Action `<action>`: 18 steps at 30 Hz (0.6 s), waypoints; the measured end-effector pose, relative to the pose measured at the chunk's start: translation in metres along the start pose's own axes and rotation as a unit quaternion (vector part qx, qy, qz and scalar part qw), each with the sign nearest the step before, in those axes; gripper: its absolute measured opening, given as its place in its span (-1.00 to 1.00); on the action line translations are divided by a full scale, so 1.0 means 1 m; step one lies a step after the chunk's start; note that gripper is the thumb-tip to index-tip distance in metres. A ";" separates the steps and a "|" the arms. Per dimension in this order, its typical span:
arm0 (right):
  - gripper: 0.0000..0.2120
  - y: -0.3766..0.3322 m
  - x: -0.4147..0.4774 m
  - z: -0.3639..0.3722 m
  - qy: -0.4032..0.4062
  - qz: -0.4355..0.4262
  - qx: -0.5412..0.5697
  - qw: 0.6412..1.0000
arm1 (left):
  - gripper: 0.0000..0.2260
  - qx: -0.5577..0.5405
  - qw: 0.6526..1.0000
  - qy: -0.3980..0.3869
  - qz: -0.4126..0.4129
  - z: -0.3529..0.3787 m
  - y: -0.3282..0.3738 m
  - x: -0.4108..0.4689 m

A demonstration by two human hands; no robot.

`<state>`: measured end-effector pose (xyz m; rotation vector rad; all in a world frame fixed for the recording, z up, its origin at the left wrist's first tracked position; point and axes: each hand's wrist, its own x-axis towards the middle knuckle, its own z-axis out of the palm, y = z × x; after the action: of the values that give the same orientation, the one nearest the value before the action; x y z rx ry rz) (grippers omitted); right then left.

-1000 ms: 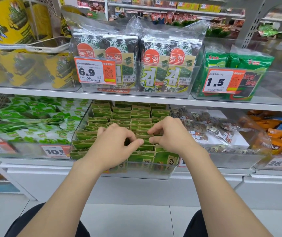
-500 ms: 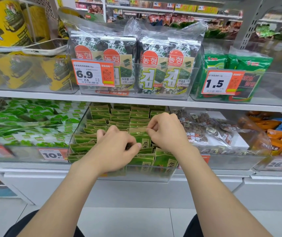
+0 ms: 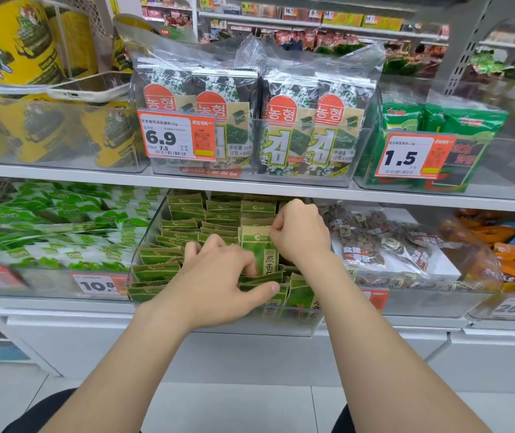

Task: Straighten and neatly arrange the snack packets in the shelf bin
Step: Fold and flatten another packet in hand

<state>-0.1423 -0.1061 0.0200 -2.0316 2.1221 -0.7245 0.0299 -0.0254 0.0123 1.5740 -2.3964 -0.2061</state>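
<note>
Now, R hand [image 3: 300, 235]: pinches top of upright green packet [image 3: 261, 251]
L hand [image 3: 218, 276]: fingers spread, pressing packet rows [image 3: 156, 254] in bin [image 3: 296, 323]

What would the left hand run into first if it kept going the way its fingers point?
Probably the raised green packet, which the right hand pinches by its top. The left hand reaches forward and rightward into the clear bin, fingertips apparently at that packet's lower part, though depth is unclear.
</note>
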 end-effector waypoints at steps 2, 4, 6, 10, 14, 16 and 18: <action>-0.92 0.002 -0.008 -0.005 -0.022 -0.011 0.010 1.000 | -0.47 0.035 0.999 0.020 0.001 0.000 0.003 0.000; -0.92 0.005 -0.018 -0.011 -0.036 -0.018 0.016 0.999 | -0.49 0.051 0.998 0.024 -0.003 -0.001 0.006 0.001; -0.93 0.006 -0.027 -0.018 -0.029 -0.026 0.026 0.999 | -0.51 0.050 0.998 0.026 -0.004 -0.001 0.008 0.002; -0.96 0.011 -0.037 -0.032 0.033 -0.078 0.055 0.995 | -0.51 0.035 0.999 0.033 0.001 -0.001 0.010 0.003; -0.93 0.017 -0.049 -0.048 0.165 -0.159 0.142 0.963 | -0.53 0.010 1.000 0.029 -0.001 -0.003 0.009 0.003; -0.95 0.017 -0.052 -0.055 0.269 -0.182 0.175 0.929 | -0.56 -0.017 0.999 0.031 -0.008 -0.005 0.009 0.005; -0.96 0.017 -0.052 -0.062 0.347 -0.172 0.201 0.900 | -0.61 -0.057 0.995 0.075 -0.015 -0.010 0.009 0.006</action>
<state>-0.1778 -0.0404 0.0550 -2.1082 1.6308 -2.0051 0.0220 -0.0273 0.0248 1.5190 -2.2082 -0.2186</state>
